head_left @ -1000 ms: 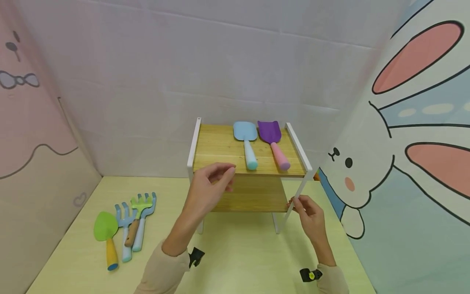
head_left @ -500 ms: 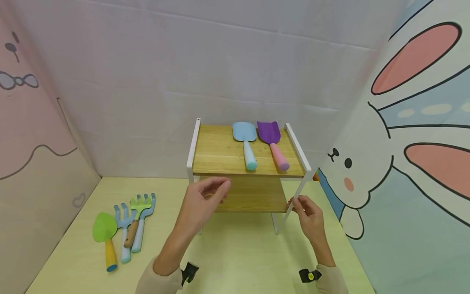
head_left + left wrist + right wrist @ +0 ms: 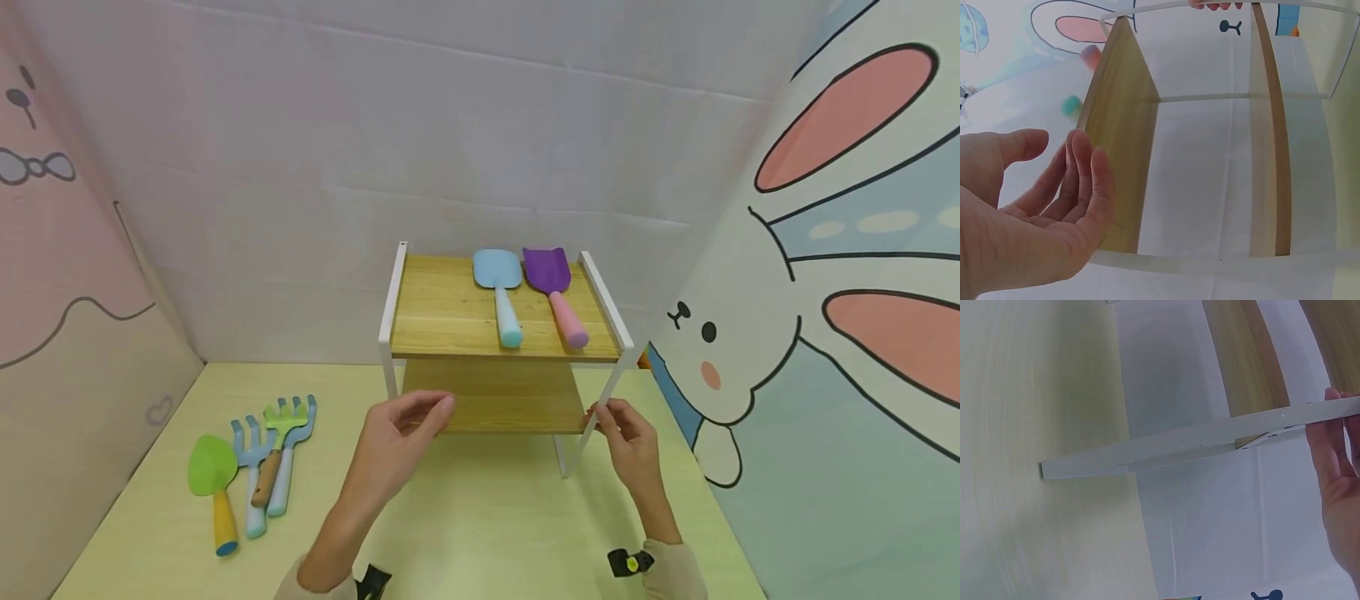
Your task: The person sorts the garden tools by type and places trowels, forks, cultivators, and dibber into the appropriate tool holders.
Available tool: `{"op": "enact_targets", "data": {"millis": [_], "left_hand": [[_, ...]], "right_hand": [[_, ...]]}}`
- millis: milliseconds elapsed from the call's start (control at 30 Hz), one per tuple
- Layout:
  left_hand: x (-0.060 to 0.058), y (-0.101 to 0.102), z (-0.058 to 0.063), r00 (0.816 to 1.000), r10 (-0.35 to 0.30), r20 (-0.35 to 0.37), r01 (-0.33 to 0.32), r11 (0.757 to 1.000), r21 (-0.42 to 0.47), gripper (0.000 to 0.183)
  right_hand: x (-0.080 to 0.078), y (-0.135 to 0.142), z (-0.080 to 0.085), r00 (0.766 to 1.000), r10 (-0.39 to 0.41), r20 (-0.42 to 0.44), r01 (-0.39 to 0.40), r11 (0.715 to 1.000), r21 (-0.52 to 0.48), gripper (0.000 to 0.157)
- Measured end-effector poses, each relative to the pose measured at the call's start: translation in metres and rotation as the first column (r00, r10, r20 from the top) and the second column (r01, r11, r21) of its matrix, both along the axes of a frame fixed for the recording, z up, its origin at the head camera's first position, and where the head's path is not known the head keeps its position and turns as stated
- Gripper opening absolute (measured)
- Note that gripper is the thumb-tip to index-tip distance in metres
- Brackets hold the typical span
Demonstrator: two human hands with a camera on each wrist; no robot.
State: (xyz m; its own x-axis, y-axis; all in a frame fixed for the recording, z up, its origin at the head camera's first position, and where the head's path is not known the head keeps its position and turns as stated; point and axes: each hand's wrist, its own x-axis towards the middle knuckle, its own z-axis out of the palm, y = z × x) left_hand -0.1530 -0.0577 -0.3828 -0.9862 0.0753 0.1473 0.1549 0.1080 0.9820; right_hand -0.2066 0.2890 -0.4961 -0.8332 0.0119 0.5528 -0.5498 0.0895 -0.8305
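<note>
A two-tier shelf with wooden boards and a white frame stands on the table; its top board (image 3: 435,308) carries a light blue toy shovel (image 3: 498,270) and a purple toy shovel (image 3: 548,271) with a pink handle. My right hand (image 3: 636,454) holds the front right leg (image 3: 610,387) of the shelf, thumb and fingers on either side. The right wrist view shows the fingers (image 3: 1329,450) at that white leg (image 3: 1179,445). In front of the shelf's left side, my left hand (image 3: 390,454) hovers with loosely bent fingers and nothing in them. The lower board (image 3: 517,400) bears nothing visible.
On the table's left lie a green trowel (image 3: 212,467) with a yellow handle, a blue hand fork (image 3: 255,457), a green hand fork (image 3: 282,419) with a wooden handle, and another blue hand fork (image 3: 282,479). A white sheet (image 3: 300,208) hangs behind the shelf.
My left hand has moved down and to the left, away from the top board's front edge. The right hand keeps its hold on the leg, and the shovels stay in place.
</note>
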Motion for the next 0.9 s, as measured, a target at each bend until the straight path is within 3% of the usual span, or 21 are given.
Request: {"op": "enact_targets", "data": {"millis": [300,900], "left_hand": [[0.001,-0.013,-0.021,0.997,0.06,0.041,-0.061,0.998,0.026,0.021],[0.008,-0.032,-0.049,0.982,0.137,0.128,-0.139,0.99,0.004,0.031]], "right_hand": [[-0.001,0.001,-0.002,1.0,0.014,-0.01,-0.014,1.0,-0.015,0.012],[-0.001,0.0,-0.003,1.0,0.009,-0.005,-0.009,0.999,-0.034,0.011]]}}
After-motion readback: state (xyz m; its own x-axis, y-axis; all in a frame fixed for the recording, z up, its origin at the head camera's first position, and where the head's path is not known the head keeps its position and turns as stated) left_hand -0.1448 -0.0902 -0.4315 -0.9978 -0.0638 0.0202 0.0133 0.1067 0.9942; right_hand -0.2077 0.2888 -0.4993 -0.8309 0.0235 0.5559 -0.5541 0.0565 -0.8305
